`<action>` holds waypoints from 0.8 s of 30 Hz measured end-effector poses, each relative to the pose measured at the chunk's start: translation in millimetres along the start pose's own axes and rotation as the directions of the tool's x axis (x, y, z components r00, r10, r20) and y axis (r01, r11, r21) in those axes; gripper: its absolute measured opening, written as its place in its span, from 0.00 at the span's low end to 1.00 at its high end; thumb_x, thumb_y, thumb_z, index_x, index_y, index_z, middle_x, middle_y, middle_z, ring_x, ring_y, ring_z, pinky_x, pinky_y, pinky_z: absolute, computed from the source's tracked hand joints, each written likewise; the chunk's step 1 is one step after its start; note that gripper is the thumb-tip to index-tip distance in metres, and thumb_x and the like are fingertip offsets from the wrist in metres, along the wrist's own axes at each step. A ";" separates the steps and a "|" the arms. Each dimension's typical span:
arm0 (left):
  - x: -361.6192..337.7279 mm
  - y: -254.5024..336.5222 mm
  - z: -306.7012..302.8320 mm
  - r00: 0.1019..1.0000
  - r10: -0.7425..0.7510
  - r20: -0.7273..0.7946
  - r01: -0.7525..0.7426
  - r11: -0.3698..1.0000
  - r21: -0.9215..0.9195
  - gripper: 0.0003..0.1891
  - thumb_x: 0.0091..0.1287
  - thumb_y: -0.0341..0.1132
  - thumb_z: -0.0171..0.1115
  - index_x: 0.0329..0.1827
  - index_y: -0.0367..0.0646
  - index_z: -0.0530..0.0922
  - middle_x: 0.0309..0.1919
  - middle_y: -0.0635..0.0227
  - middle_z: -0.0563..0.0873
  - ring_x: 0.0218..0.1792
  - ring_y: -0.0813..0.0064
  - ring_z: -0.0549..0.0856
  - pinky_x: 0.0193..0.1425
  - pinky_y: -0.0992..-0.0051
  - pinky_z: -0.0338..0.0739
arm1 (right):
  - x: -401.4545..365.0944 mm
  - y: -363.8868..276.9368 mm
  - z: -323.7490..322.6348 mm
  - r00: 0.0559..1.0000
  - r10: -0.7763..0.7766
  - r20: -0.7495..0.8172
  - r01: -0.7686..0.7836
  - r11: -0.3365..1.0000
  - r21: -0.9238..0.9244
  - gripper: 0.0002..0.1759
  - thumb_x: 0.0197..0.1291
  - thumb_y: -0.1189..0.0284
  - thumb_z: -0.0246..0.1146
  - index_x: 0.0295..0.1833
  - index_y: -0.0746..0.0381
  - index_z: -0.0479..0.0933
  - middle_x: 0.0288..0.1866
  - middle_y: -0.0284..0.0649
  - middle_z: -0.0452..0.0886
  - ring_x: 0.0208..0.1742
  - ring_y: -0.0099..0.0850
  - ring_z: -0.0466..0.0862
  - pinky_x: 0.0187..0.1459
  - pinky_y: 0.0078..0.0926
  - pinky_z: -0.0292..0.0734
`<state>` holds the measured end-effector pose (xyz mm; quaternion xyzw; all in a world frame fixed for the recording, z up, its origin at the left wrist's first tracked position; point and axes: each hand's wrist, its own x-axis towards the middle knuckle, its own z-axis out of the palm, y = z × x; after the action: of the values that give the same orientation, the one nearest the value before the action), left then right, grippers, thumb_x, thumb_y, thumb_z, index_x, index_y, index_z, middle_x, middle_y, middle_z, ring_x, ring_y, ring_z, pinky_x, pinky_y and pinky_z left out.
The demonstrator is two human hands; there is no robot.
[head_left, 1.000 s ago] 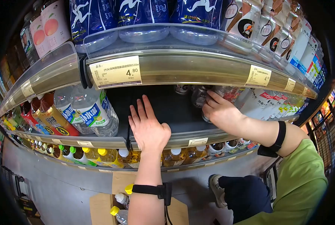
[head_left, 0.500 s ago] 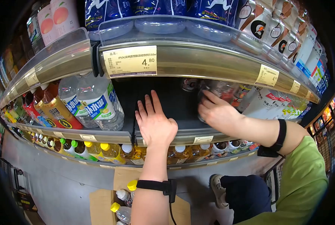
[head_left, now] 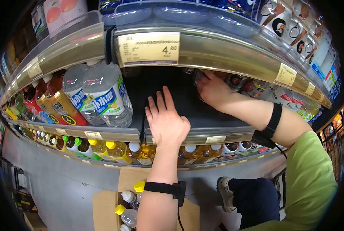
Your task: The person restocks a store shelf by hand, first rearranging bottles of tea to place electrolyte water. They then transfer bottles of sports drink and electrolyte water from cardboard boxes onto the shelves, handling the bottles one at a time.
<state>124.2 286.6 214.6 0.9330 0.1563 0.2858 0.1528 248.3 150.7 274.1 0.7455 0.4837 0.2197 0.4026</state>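
Note:
My left hand [head_left: 166,122] lies flat on the black shelf surface [head_left: 208,117], fingers spread and pointing inward, holding nothing. Deeper in, my right hand [head_left: 215,91] has its fingers curled round a clear plastic bottle [head_left: 198,78], mostly hidden by the hand and the shelf edge above. Just right of that hand stand other bottles [head_left: 235,81], partly covered by my wrist and the upper ledge. Left of my left hand, large clear bottles with blue-and-white labels [head_left: 107,96] stand upright at the shelf front.
A price-tagged upper ledge [head_left: 214,54] overhangs the shelf, with a 4.80 tag [head_left: 149,49]. Capped bottles [head_left: 114,148] line the lower shelf. On the floor, an open cardboard box [head_left: 104,211] holds several bottles with yellow and white caps. A cart [head_left: 10,175] stands at left.
My right hand has moved deeper into the shelf and slightly left with the bottle. My left hand stays flat on the shelf. The view has tilted and shifted slightly.

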 end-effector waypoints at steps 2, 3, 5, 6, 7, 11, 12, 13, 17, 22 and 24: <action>0.7 0.5 -0.4 1.000 -0.002 -0.008 0.002 1.000 -0.011 0.46 0.49 0.34 0.56 0.77 0.40 0.53 0.71 0.50 0.66 0.72 0.45 0.62 0.77 0.52 0.52 | 8.4 -1.2 -9.1 0.996 -0.003 -0.087 0.007 0.998 0.054 0.21 0.52 0.63 0.62 0.49 0.63 0.82 0.55 0.40 0.80 0.65 0.35 0.72 0.74 0.47 0.50; -0.4 0.4 0.0 1.000 -0.013 -0.004 0.013 1.000 -0.008 0.46 0.49 0.34 0.56 0.77 0.40 0.53 0.71 0.50 0.66 0.72 0.45 0.62 0.77 0.52 0.52 | 13.6 -3.7 -10.2 0.987 0.005 -0.163 0.014 0.994 0.113 0.27 0.52 0.60 0.63 0.56 0.65 0.79 0.62 0.43 0.77 0.70 0.37 0.68 0.75 0.50 0.46; -0.6 0.1 0.7 1.000 0.003 -0.021 -0.003 1.000 -0.019 0.45 0.49 0.34 0.56 0.76 0.40 0.54 0.71 0.50 0.66 0.72 0.46 0.62 0.77 0.52 0.52 | 50.0 -7.5 -9.4 0.995 0.064 -0.079 -0.048 0.979 0.197 0.34 0.55 0.59 0.61 0.64 0.69 0.72 0.72 0.46 0.68 0.77 0.40 0.58 0.76 0.54 0.42; -0.6 -0.2 0.6 1.000 0.000 -0.023 0.000 1.000 -0.030 0.45 0.49 0.34 0.56 0.76 0.40 0.55 0.71 0.49 0.66 0.72 0.46 0.62 0.77 0.51 0.52 | 77.3 -9.9 -0.8 0.987 0.159 -0.012 -0.153 0.964 0.217 0.35 0.56 0.58 0.61 0.66 0.68 0.70 0.75 0.45 0.63 0.78 0.40 0.55 0.76 0.53 0.42; -0.8 -0.5 0.2 1.000 0.000 -0.020 -0.001 1.000 -0.024 0.44 0.50 0.34 0.57 0.76 0.40 0.55 0.70 0.49 0.66 0.72 0.46 0.62 0.77 0.51 0.52 | 102.4 -7.9 8.6 0.966 0.252 0.055 -0.258 0.939 0.228 0.37 0.57 0.57 0.60 0.69 0.66 0.67 0.78 0.44 0.58 0.80 0.40 0.52 0.76 0.53 0.42; -0.6 -3.7 3.5 1.000 0.000 -0.027 -0.001 0.999 -0.043 0.44 0.50 0.34 0.58 0.76 0.39 0.56 0.70 0.48 0.67 0.72 0.45 0.63 0.76 0.51 0.54 | 156.3 22.2 35.9 0.882 0.326 0.341 -0.426 0.861 0.278 0.40 0.60 0.49 0.59 0.75 0.52 0.61 0.81 0.39 0.50 0.81 0.42 0.46 0.76 0.51 0.41; -1.1 -3.9 3.2 0.999 0.003 -0.035 -0.004 0.999 -0.051 0.44 0.50 0.34 0.58 0.75 0.39 0.56 0.69 0.47 0.67 0.72 0.44 0.63 0.76 0.50 0.54 | 163.3 27.4 48.6 0.850 0.376 0.369 -0.430 0.900 0.073 0.38 0.60 0.50 0.59 0.74 0.53 0.63 0.79 0.40 0.55 0.81 0.42 0.47 0.76 0.52 0.41; -1.4 -4.7 3.3 0.999 0.008 -0.043 -0.011 0.998 -0.061 0.44 0.49 0.34 0.58 0.75 0.39 0.57 0.69 0.47 0.68 0.71 0.43 0.63 0.75 0.50 0.55 | 165.7 28.1 57.3 0.815 0.433 0.385 -0.413 0.900 -0.138 0.37 0.61 0.50 0.59 0.73 0.54 0.66 0.77 0.40 0.59 0.80 0.42 0.48 0.76 0.53 0.40; -2.9 -5.9 6.5 0.998 0.026 -0.062 -0.030 0.997 -0.071 0.43 0.49 0.33 0.58 0.74 0.38 0.59 0.68 0.45 0.68 0.71 0.42 0.64 0.74 0.49 0.55 | 150.8 18.0 60.4 0.836 0.421 0.350 -0.316 0.893 -0.319 0.33 0.61 0.54 0.59 0.70 0.55 0.70 0.73 0.42 0.67 0.79 0.43 0.52 0.75 0.55 0.38; -3.5 -6.9 6.1 0.997 0.026 -0.069 -0.030 0.997 -0.071 0.42 0.48 0.33 0.58 0.73 0.37 0.61 0.67 0.43 0.69 0.70 0.42 0.65 0.74 0.48 0.55 | 157.7 35.5 59.4 0.815 0.367 0.449 -0.300 0.929 -0.217 0.29 0.63 0.64 0.55 0.70 0.57 0.69 0.75 0.44 0.63 0.79 0.44 0.53 0.75 0.58 0.38; -3.5 -7.5 5.9 0.997 0.034 -0.068 -0.039 0.997 -0.071 0.42 0.48 0.33 0.58 0.73 0.37 0.61 0.67 0.43 0.69 0.70 0.42 0.65 0.74 0.47 0.55 | 168.3 42.4 83.2 0.820 0.422 0.387 -0.400 0.906 -0.140 0.29 0.63 0.64 0.55 0.70 0.57 0.69 0.76 0.44 0.63 0.79 0.44 0.53 0.75 0.58 0.38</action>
<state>123.4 291.0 205.4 0.9195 0.1336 0.3250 0.1761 404.3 260.8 249.9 0.8505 0.2104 0.1533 0.4571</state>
